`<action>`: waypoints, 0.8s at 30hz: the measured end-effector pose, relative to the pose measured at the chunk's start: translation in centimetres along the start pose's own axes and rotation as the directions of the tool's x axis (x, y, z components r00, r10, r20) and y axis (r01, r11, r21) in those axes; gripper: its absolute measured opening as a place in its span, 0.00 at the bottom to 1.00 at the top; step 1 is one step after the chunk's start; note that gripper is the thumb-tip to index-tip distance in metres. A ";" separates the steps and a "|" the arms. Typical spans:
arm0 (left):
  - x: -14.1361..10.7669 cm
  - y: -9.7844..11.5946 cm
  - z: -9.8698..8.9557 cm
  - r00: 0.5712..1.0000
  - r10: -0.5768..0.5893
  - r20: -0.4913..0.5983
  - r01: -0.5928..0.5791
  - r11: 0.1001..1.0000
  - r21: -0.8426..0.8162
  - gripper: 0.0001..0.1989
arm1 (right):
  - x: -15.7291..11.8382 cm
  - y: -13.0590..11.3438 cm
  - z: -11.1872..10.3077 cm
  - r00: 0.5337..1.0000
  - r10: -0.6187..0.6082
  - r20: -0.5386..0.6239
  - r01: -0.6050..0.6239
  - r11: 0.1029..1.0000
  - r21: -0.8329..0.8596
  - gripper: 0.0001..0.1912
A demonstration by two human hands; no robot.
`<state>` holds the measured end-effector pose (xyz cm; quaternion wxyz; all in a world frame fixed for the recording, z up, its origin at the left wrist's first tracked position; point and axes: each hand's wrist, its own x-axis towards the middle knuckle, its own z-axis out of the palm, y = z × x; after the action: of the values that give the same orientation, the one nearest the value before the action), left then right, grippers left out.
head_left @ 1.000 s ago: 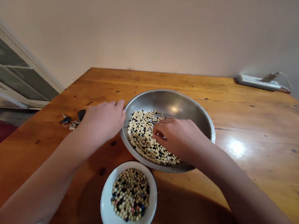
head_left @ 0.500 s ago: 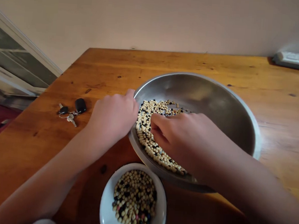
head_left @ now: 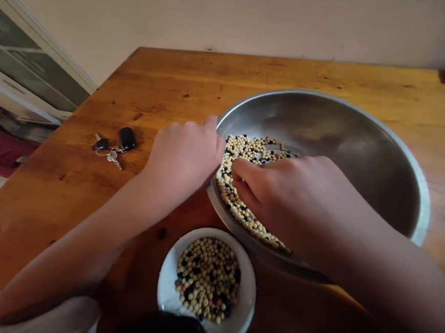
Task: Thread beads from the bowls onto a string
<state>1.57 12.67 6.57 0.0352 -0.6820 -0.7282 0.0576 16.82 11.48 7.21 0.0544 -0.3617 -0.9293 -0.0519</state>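
Your left hand (head_left: 189,151) is at the left rim of the steel bowl (head_left: 349,127), its fingers closed over the edge; the fingertips are hidden. Your right hand (head_left: 293,190) is inside the bowl, palm down, fingers curled among the pale and black beads (head_left: 236,190). Whether they pinch any beads cannot be told, since the back of the hand covers the tips. The beads lie banked along the bowl's left and near wall, while the far right wall is bare. For good control, hold the rim firmly so the bowl does not slide on the wooden table (head_left: 167,85), and work the curled fingers low, drawing inward rather than up over the near rim. Mind the white bowl (head_left: 249,299), close below that rim, with its own mixed beads; your right forearm could jostle the steel edge.
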 end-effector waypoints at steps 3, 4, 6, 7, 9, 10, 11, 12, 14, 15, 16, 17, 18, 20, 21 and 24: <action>0.0 0.0 0.0 1.000 -0.005 0.002 0.005 1.000 -0.019 0.20 | 0.0 0.0 0.0 1.000 0.001 0.023 -0.001 1.000 0.010 0.12; 0.0 0.0 0.0 1.000 -0.006 0.003 0.006 1.000 -0.026 0.20 | 0.0 0.1 0.1 1.000 0.002 0.021 -0.002 1.000 0.011 0.12; 0.0 0.0 0.1 1.000 -0.005 0.000 0.005 0.999 -0.040 0.20 | -0.1 0.2 0.1 1.000 0.004 0.007 -0.004 1.000 0.008 0.11; 0.0 -0.1 0.1 1.000 -0.003 -0.001 0.003 0.999 -0.044 0.20 | -0.1 0.3 0.1 1.000 0.005 0.001 -0.005 1.000 0.006 0.11; 0.0 -0.1 0.1 1.000 0.000 -0.004 0.000 0.999 -0.049 0.20 | -0.2 0.3 0.1 1.000 0.003 0.003 -0.003 1.000 0.008 0.11; 0.0 -0.1 0.1 1.000 0.002 -0.003 -0.002 0.999 -0.050 0.20 | -0.2 0.3 0.1 1.000 0.001 0.012 -0.001 1.000 0.012 0.11; 0.1 -0.1 0.1 1.000 0.003 0.000 -0.003 0.999 -0.052 0.20 | -0.2 0.3 0.0 1.000 -0.001 0.023 0.000 1.000 0.017 0.11; 0.1 -0.1 0.1 1.000 0.002 0.004 -0.002 0.998 -0.056 0.20 | -0.3 0.3 0.0 1.000 -0.002 0.030 0.002 1.000 0.024 0.11; 0.1 0.0 0.1 1.000 -0.003 0.011 0.003 0.998 -0.063 0.20 | -0.3 0.2 -0.1 0.999 -0.003 0.036 0.002 0.999 0.034 0.11; 0.1 0.0 0.1 1.000 -0.004 0.010 0.005 0.998 -0.066 0.20 | -0.3 0.2 -0.1 0.999 -0.003 0.037 0.002 0.999 0.034 0.10; 0.1 0.0 0.1 1.000 -0.004 0.006 0.005 0.998 -0.066 0.20 | -0.3 0.1 -0.1 0.999 -0.004 0.038 0.003 1.000 0.030 0.10; 0.1 -0.1 0.1 1.000 -0.006 -0.001 0.006 0.998 -0.065 0.20 | -0.2 0.1 -0.1 0.999 -0.005 0.035 0.004 1.000 0.022 0.10; 0.1 -0.1 0.2 1.000 -0.004 -0.008 0.003 0.998 -0.064 0.20 | -0.2 0.1 -0.1 0.999 -0.007 0.034 0.007 1.000 0.013 0.09; 0.1 -0.1 0.2 1.000 0.002 -0.012 -0.003 0.998 -0.060 0.20 | -0.2 0.1 0.0 1.000 -0.007 0.028 0.007 1.000 -0.005 0.09; 0.1 -0.1 0.2 1.000 0.004 -0.010 -0.005 0.998 -0.057 0.20 | -0.1 0.1 0.0 1.000 -0.005 0.025 0.006 1.000 -0.010 0.09; 0.0 0.0 0.0 1.000 0.020 -0.009 -0.021 0.999 -0.047 0.20 | -0.1 0.2 0.1 1.000 -0.009 0.012 0.009 1.000 -0.012 0.09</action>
<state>1.52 12.72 6.53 0.0217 -0.6904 -0.7221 0.0377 17.09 11.58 7.15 0.0466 -0.3582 -0.9308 -0.0555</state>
